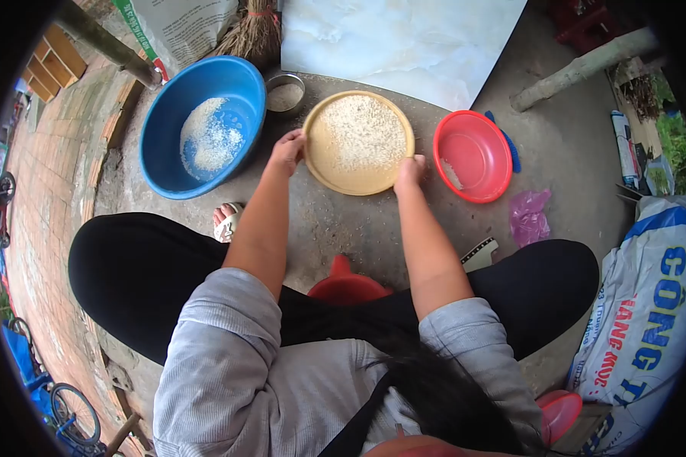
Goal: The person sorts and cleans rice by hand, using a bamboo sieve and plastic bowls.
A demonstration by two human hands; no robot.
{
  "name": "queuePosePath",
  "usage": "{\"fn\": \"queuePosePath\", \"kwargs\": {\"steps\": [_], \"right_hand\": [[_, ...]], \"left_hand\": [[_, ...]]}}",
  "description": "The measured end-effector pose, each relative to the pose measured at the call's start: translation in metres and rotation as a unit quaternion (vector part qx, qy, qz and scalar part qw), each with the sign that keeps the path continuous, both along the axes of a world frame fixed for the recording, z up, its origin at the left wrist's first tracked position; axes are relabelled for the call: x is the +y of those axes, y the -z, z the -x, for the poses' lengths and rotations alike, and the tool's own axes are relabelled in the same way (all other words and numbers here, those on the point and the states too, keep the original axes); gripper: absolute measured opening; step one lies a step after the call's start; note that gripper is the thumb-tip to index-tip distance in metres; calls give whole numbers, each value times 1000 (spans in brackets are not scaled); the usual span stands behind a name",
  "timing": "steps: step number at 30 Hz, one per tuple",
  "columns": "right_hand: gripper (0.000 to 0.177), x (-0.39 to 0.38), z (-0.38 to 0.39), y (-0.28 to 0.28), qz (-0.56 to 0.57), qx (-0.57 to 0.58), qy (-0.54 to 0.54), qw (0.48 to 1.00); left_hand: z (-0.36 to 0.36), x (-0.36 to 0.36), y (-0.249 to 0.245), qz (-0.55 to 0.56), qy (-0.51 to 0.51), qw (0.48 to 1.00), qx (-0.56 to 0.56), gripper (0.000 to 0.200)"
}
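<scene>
A round, shallow, tan winnowing tray (322,169) is held out in front of me, with pale rice grains (362,129) spread over its far and right part. My left hand (288,151) grips its left rim, and my right hand (410,171) grips the lower right rim. Left of the tray is a big blue basin (156,148) with white rice (209,141) inside. A small metal bowl (285,93) holding grains stands between basin and tray. To the right, a red plastic basin (484,164) has a few grains along its left inner side.
Behind the tray lies a marble-patterned board (396,46), with a straw broom (250,38) beside it. A pink plastic bag (529,217) rests on the floor. A red stool (347,286) is between my legs. Large white printed sacks (640,305) stand at right; wooden poles (583,70) lean nearby.
</scene>
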State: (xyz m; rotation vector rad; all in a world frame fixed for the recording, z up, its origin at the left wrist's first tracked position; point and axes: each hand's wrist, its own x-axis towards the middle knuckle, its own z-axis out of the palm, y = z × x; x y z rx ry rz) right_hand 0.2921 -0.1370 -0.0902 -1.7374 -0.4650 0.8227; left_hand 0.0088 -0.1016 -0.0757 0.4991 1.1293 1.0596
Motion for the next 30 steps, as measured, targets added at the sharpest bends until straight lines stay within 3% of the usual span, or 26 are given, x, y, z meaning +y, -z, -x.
{"fn": "queuePosePath", "kwargs": {"steps": [1,2,3,5,7,10,12,16,17,19,21,23,26,27,28,30], "right_hand": [[10,0,-9,2,-9,13,24,1000],[8,-8,-16,-13,-21,91,37,995],[9,-12,-28,0,-57,126,46,989],[11,-26,-29,-23,-36,155,115,980],[13,-24,-27,11,-25,31,93,995],[14,-19,-6,-4,-2,-14,20,1000],[14,-11,6,-7,-4,5,-35,999],[17,-17,-29,-20,-40,132,65,988],[20,-19,-43,2,-68,177,80,979],[25,-33,-41,-10,-88,237,-1,968],[31,-31,-16,-11,-3,75,13,997],[28,-24,6,-22,-13,118,-69,991],[29,-11,3,-23,-25,154,-54,986],[28,-12,-8,-22,-24,167,-23,985],[28,-16,-26,-18,-18,201,-19,979],[29,-21,-36,-15,-11,231,-9,973]], "left_hand": [[-9,-1,3,7,-21,1000,-6,14],[-22,-5,-1,11,1,1000,-9,16],[-34,-8,-5,19,12,1000,-10,15],[-47,-9,-21,1,68,998,-8,14],[-32,-1,-15,-23,94,995,38,15],[2,0,-10,-5,53,998,15,19],[7,-5,-7,-1,16,1000,14,20],[-39,-8,-5,-5,26,1000,-10,21],[-48,-8,-13,-7,49,998,-31,20],[-43,-3,-13,-32,77,997,-6,21],[-18,-3,-18,-29,56,998,25,22],[10,-5,-17,1,23,1000,6,24],[1,-12,-8,-20,-43,999,18,24],[-3,-5,14,-36,-5,999,19,23],[-25,-11,-5,-26,-30,999,3,23],[-41,-9,-12,-28,48,998,-7,24]]}}
